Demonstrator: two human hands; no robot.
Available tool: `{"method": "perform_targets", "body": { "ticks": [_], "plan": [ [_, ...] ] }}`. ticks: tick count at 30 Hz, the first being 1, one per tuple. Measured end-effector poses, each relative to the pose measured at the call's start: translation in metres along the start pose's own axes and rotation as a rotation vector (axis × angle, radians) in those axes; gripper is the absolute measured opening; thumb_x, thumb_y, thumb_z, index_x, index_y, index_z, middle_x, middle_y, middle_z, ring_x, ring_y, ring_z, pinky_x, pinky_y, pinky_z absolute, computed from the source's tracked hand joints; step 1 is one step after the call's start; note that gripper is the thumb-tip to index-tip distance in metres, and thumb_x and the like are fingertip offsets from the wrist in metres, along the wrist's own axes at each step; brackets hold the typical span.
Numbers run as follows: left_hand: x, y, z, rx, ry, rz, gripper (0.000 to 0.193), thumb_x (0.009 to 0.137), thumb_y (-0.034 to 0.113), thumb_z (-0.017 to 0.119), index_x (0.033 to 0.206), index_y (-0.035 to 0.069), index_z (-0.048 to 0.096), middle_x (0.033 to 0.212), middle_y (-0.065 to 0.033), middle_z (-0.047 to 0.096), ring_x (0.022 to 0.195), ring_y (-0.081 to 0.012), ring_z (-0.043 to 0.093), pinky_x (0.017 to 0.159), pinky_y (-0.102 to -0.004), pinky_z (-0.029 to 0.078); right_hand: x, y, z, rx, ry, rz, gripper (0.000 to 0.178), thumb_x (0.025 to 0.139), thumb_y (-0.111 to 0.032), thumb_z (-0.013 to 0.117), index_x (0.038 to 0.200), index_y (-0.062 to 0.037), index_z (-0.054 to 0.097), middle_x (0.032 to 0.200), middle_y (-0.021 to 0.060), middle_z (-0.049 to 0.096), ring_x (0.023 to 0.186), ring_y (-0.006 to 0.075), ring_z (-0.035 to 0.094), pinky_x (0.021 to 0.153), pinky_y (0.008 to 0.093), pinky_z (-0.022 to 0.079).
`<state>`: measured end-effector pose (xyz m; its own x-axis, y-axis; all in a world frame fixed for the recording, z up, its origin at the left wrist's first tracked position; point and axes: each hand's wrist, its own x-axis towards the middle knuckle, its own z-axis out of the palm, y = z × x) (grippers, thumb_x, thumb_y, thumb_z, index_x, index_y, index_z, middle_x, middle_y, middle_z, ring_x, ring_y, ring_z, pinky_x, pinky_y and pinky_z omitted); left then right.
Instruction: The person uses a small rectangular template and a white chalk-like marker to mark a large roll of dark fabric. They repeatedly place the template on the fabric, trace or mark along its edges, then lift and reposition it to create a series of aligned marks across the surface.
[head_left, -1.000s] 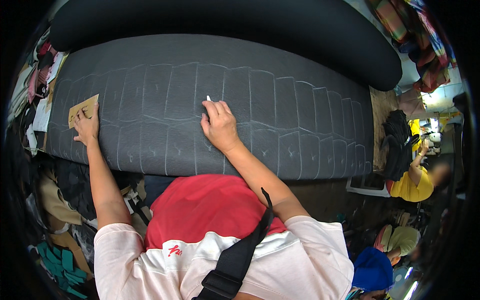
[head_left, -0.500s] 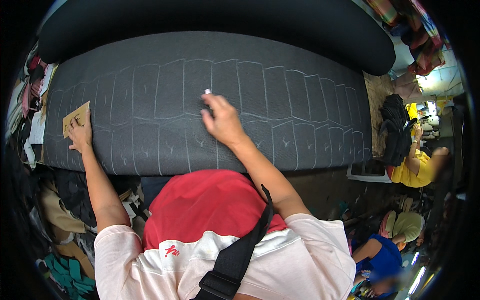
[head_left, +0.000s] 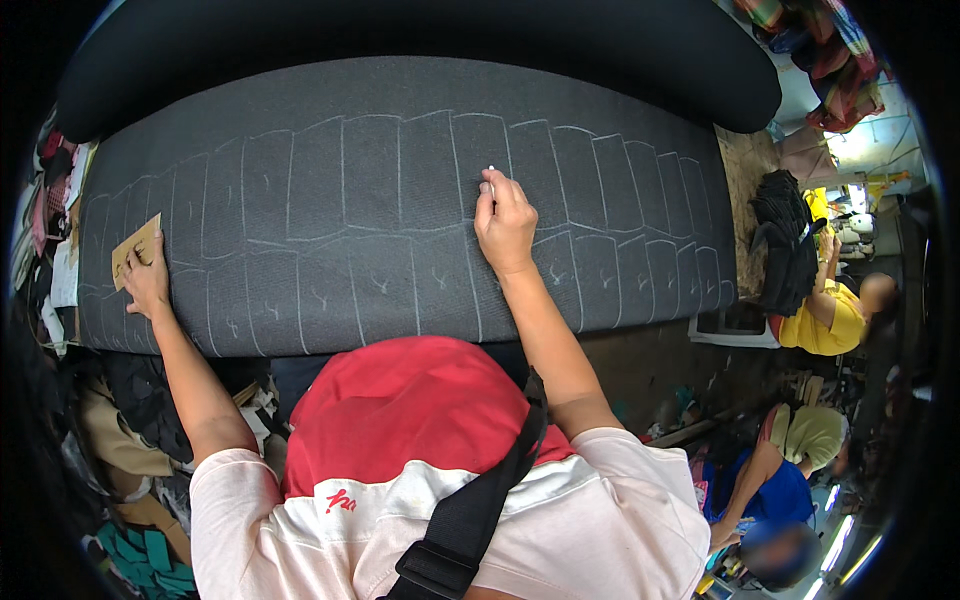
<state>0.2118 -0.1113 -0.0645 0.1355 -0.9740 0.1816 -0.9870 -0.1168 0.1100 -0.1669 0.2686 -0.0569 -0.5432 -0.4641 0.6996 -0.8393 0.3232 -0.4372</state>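
Dark grey fabric (head_left: pixel 400 85) covers the long table in front of me, marked with two rows of pale chalk outlines. My left hand (head_left: pixel 147 280) rests at the fabric's left end, fingers spread over a tan cardboard piece (head_left: pixel 132 252) with dark writing. My fingers partly cover that card. Right of the middle, my right hand (head_left: pixel 508 225) pinches a small white piece of chalk (head_left: pixel 491 169), its tip showing above the fingers. This hand is over the upper row of outlines.
A thick black fabric roll (head_left: pixel 420 25) lies along the far edge. Folded black cloth (head_left: pixel 785 230) sits beyond the right end. At the right are a person in yellow (head_left: pixel 825 318) and a person in blue (head_left: pixel 775 490). Teal scraps (head_left: pixel 145 555) lie lower left.
My right hand has moved right along the outlines, its fingers now closer together around the chalk. My left hand stays on the card; the whole view has shifted slightly.
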Motion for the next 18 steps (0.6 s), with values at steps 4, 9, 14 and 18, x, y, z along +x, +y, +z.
{"method": "perform_targets", "body": {
  "ticks": [4,9,14,18],
  "plan": [
    [-0.0005,0.0006,-0.0016,0.009,0.0,-0.002,0.094,0.072,0.08,0.039,0.141,0.015,0.034,0.147,-0.0104,0.028,0.136,-0.0297,0.025,0.099,-0.0689,0.015,0.0017,0.0003,-0.0003,0.008,0.018,0.013,0.014,0.079,0.002,0.059,0.093,-0.0012,0.061,0.076,0.0124,0.063,0.062,0.0241,0.062,0.054,0.0324,0.05],
    [-0.0001,0.0013,-0.0017,0.012,-0.009,-0.005,0.094,0.072,0.079,0.039,0.141,0.015,0.034,0.147,-0.0099,0.029,0.136,-0.0295,0.025,0.1,-0.069,0.015,0.0003,-0.0008,-0.0022,0.022,0.0,0.044,0.014,0.079,0.001,0.059,0.093,-0.0014,0.061,0.076,0.0122,0.064,0.062,0.0237,0.063,0.053,0.032,0.05],
    [0.0006,-0.0001,0.0004,0.002,0.015,-0.007,0.092,0.073,0.079,0.04,0.141,0.016,0.035,0.147,-0.0098,0.029,0.136,-0.0292,0.025,0.1,-0.0687,0.014,-0.0006,0.0007,-0.0018,0.023,0.0,0.038,0.015,0.079,0.001,0.059,0.094,-0.0019,0.062,0.077,0.0125,0.064,0.063,0.0236,0.063,0.054,0.0313,0.05],
    [0.0003,-0.0008,0.0004,0.004,0.002,-0.008,0.092,0.073,0.078,0.04,0.141,0.016,0.035,0.147,-0.0098,0.028,0.136,-0.0286,0.024,0.1,-0.0686,0.014,0.0012,-0.0024,-0.0063,0.062,-0.058,0.082,0.016,0.08,0.001,0.059,0.096,-0.0013,0.062,0.082,0.0139,0.066,0.067,0.0238,0.065,0.059,0.031,0.052]
  ]
}}
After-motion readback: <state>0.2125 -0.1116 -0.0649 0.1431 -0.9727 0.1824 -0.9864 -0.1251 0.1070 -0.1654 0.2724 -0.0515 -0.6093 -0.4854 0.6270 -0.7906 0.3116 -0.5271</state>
